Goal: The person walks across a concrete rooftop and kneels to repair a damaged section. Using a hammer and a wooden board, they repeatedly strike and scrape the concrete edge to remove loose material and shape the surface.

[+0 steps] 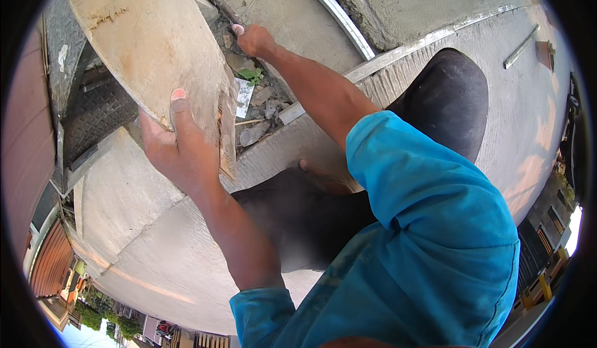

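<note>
My left hand point(169, 133) is closed on the near edge of a weathered plywood board point(134, 49), thumb on its top face; the board has a splintered right side. Beyond the board's right side, my right hand point(252, 40) is closed around a narrow dark bar point(221, 6), which extends toward the top left. Below that hand lie broken concrete pieces point(272, 105), a small green plant point(250, 74) and a pale flat scrap point(242, 99), all in a gap beside a concrete slab point(280, 9).
A long curved white strip point(339, 15) crosses the upper slab. Fresh-looking grey concrete point(448, 0) lies at top right, behind a straight edging point(410, 49). A short metal bar point(521, 45) rests at right. My bent knee point(444, 99) is beside my right arm. Dark textured plate point(99, 124) lies left.
</note>
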The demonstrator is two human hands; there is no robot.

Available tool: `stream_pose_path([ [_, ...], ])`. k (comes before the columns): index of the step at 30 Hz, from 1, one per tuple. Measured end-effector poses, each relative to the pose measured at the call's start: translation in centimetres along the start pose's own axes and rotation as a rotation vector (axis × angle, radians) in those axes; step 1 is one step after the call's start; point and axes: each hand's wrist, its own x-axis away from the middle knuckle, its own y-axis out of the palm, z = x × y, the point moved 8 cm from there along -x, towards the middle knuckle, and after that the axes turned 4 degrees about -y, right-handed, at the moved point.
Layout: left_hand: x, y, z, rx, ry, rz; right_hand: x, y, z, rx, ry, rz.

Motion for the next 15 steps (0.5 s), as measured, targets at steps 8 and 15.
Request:
stream_pose_path([
  [8,-0.3,0.0,-0.3,0.031,-0.009,0.004,0.2,-4.4,-7.8,-0.180,-0.253,0.315],
  [15,-0.4,0.4,-0.4,-0.034,0.036,-0.018,-2.3,-2.0,-3.1,-0.017,-0.058,0.011],
])
